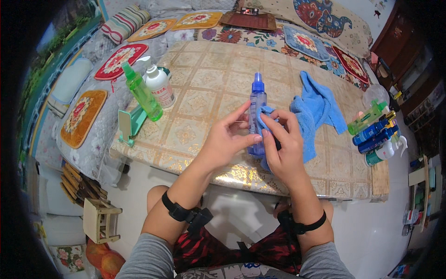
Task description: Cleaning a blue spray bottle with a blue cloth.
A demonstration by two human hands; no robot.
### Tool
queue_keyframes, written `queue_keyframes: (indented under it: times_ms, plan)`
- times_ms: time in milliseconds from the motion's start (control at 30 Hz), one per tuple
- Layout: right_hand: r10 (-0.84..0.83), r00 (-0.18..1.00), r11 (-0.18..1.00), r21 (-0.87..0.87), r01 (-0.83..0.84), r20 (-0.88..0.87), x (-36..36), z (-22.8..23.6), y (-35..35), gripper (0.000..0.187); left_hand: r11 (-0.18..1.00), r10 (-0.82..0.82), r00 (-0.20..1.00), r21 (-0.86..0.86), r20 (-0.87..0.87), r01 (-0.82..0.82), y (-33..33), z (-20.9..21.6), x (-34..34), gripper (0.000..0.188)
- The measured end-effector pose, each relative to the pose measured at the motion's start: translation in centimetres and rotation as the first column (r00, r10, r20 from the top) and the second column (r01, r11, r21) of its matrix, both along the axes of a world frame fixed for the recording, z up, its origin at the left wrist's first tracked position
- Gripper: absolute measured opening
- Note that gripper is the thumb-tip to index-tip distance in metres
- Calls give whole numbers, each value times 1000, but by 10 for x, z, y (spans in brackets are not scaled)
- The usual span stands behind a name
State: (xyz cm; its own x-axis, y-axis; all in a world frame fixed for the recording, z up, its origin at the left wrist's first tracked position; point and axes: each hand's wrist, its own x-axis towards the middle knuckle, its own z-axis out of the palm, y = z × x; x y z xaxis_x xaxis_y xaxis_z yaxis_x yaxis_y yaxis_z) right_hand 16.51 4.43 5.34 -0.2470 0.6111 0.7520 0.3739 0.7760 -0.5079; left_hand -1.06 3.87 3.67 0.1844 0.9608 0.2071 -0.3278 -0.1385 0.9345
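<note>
A blue see-through spray bottle [258,100] with a blue cap stands upright, or nearly so, before me at the table's front half. My left hand [230,137] is closed around its left side, thumb across the front. In my right hand [284,142] a corner of a blue cloth [316,104] is pinched and pressed against the bottle's right side. The rest of the cloth lies crumpled on the tabletop to the right. Whether the bottle's base touches the table I cannot tell.
On the table's left stand a green spray bottle [141,93], a white pump bottle [159,86] and a mint-green phone stand [130,122]. Several bottles, including a green one [367,118] and a white spray bottle [383,152], lie at the right edge. A wooden stool [100,221] is on the floor, lower left.
</note>
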Motion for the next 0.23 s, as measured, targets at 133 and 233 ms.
queue_keyframes:
  times_ms: [133,233]
  plan:
    - [82,997,994,-74,-83,-13,0,2,-1,31,998,59,998,-1,25,-59,2,1,-2,85]
    - [108,994,989,-97,-107,1,0,1,-2,31,988,94,993,-131,66,-85,2,3,-5,88]
